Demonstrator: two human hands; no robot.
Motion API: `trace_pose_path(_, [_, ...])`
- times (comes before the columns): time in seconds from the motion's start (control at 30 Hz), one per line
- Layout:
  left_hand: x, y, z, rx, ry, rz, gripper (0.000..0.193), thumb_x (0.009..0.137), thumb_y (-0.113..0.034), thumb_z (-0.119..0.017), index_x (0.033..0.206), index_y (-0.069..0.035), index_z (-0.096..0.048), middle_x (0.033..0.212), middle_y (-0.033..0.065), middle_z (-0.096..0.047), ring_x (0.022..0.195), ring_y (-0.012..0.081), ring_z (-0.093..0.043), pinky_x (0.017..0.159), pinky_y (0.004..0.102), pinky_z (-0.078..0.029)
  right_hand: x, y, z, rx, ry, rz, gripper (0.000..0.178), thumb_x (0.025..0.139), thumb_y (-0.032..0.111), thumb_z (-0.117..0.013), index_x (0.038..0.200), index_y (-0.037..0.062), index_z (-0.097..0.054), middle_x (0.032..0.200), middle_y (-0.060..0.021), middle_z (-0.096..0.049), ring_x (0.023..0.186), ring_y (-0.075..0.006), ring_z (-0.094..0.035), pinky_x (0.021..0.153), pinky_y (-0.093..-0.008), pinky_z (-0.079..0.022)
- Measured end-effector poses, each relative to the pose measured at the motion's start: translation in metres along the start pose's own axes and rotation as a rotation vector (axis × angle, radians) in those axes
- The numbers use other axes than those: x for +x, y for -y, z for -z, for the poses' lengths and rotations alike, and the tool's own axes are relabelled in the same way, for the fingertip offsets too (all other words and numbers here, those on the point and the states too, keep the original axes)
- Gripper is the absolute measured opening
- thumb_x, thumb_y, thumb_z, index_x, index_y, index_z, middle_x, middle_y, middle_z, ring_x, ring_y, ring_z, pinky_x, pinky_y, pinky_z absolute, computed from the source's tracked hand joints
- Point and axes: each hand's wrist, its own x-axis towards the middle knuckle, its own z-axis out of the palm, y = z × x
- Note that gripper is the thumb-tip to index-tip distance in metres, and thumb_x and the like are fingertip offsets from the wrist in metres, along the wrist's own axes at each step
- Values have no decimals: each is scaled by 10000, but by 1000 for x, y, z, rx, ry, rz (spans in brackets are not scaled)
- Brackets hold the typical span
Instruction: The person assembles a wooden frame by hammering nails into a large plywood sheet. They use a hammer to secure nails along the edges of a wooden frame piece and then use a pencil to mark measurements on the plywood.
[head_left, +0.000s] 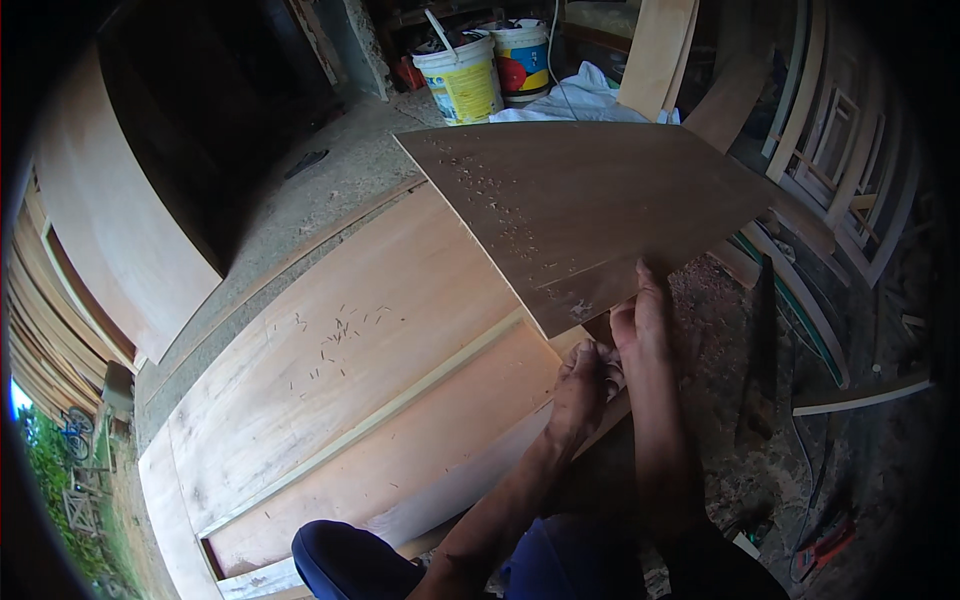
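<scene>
A dark brown plywood sheet lies across the right end of a large pale wooden panel. My right hand grips the sheet's near edge, thumb on top and fingers below. Just beside it, my left hand is closed in a pinch under the sheet's near corner; what its fingers hold is hidden. Small loose nails are scattered over the pale panel. Similar small brown pieces lie along the left part of the dark sheet. A pale wooden strip runs lengthwise on the panel.
Two buckets and a white sack stand beyond the sheet. Another pale board leans at the left. Wooden frames are stacked at the right. On the floor lie a curved strip, a cable and a red tool.
</scene>
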Motion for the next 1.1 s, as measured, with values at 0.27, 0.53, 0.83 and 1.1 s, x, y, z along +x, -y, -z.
trace_pose_path(0.27, [-1,-167,89,610,-641,-715,702,1004,-591,-382,1513,-108,-371,1606,107,-283,1470,304,-256,1175,509,-172,-11,38,97,-54,267,-50,431,836,37,-626,1264,51,-570,1174,-86,-643,1113,-255,-615,989,-433,-493])
trace_pose_path(0.53, [65,-276,88,2460,-544,-941,586,965,-532,-510,1365,-106,-552,1362,235,-561,1288,366,-521,1070,482,-389,-112,-8,199,99,321,-380,551,737,-24,-683,1270,12,-546,1158,-95,-628,1128,-272,-597,993,-487,-472])
trace_pose_path(0.83, [48,-295,13,2034,-754,-480,684,896,-639,-557,661,-11,-690,650,209,-637,678,341,-648,694,457,-490,-165,-17,231,-271,145,-487,470,737,-8,-740,1179,28,-586,997,-103,-642,951,-264,-636,892,-440,-507])
trace_pose_path(1.1, [-35,-356,-24,1897,-707,-721,649,884,-583,-661,579,-10,-648,501,90,-557,476,127,-464,492,370,-389,-169,-79,267,-849,291,-561,407,802,-33,-719,1181,61,-601,1071,-73,-628,962,-211,-604,822,-358,-515])
